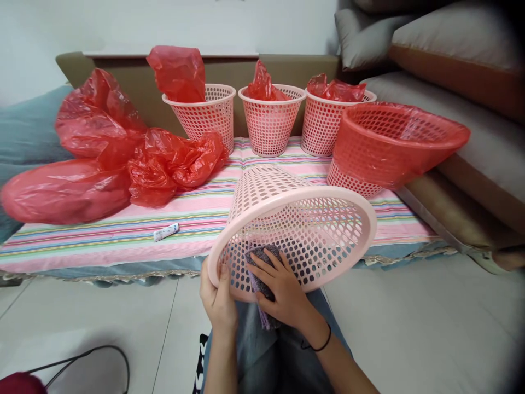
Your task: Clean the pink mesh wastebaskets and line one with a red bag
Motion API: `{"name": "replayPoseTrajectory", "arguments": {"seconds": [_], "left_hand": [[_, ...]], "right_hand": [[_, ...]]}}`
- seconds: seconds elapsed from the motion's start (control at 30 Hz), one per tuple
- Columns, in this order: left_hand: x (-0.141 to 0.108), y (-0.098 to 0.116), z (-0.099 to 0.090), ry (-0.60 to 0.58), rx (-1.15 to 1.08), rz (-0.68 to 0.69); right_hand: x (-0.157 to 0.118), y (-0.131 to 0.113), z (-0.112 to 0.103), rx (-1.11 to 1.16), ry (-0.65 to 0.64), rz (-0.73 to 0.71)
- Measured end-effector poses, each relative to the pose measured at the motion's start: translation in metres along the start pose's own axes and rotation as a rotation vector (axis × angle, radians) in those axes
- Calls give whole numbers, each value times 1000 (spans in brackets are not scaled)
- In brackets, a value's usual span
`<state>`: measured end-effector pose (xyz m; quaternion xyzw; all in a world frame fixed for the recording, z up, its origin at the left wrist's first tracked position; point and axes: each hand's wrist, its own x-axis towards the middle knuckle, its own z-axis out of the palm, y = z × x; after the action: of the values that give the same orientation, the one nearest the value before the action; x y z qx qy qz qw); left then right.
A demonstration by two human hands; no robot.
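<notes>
A pink plastic basket (270,189) with a pattern of holes lies tilted on its side above my lap, its wide mouth turned toward me. My left hand (219,298) grips the rim at the lower left, thumb on the inside. Inside the mouth, my right hand (279,287) presses a folded grey and purple cloth (262,254) against the lower wall. The fingers of that hand lie over the cloth, and a purple edge hangs out below the palm. The underside of the cloth is hidden.
Three pink baskets (273,126) holding red plastic bags stand at the back of the striped sheet (197,241). Another basket (361,145), at right, is covered by a red bag. Loose red bags (74,189) lie left, near a small white tube (166,232). Cushions (467,120) are stacked right.
</notes>
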<state>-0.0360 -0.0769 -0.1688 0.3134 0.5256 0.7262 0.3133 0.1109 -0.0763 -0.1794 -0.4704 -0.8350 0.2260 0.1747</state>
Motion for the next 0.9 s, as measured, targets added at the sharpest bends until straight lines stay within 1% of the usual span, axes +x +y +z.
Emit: {"name": "replayPoseTrajectory", "arguments": {"seconds": [0.07, 0.1, 0.2, 0.23, 0.3, 0.4, 0.5, 0.57, 0.6, 0.67, 0.7, 0.73, 0.8, 0.87, 0.9], "left_hand": [[0, 1, 0, 1, -2, 14], [-1, 2, 0, -12, -4, 16], [-2, 5, 1, -54, -5, 15], [-2, 6, 1, -56, -7, 16], [-3, 5, 1, -48, -20, 20], [-3, 3, 1, -40, -64, 31], [-2, 1, 0, -35, -84, 49], [-1, 1, -1, -44, -72, 61], [-1, 1, -2, -52, -62, 66], [0, 2, -4, -70, -44, 73], [0, 3, -4, -76, -35, 75], [0, 4, -5, -82, -25, 76], [0, 7, -6, -95, -4, 78], [1, 11, -9, -112, 27, 82], [1, 13, -10, -119, 47, 87]], "right_hand": [[-4, 2, -7, 5, -53, -41], [-6, 2, -8, -8, -45, -23], [-10, -2, -6, -81, 6, 102], [-10, -5, -3, -104, -7, 139], [-8, -11, 1, -133, -81, 177], [-4, -15, 3, -144, -171, 176], [-4, -10, -3, -83, -153, 122], [-8, -1, -9, 50, -112, 63], [-12, 4, -12, 160, -86, 25], [-20, 14, -15, 471, -32, -32], [-25, 19, -15, 657, 4, -23], [-29, 23, -13, 841, 51, 27], [-36, 31, -9, 1139, 177, 211], [-36, 36, -6, 1292, 326, 374], [-33, 37, -7, 1323, 389, 414]]}}
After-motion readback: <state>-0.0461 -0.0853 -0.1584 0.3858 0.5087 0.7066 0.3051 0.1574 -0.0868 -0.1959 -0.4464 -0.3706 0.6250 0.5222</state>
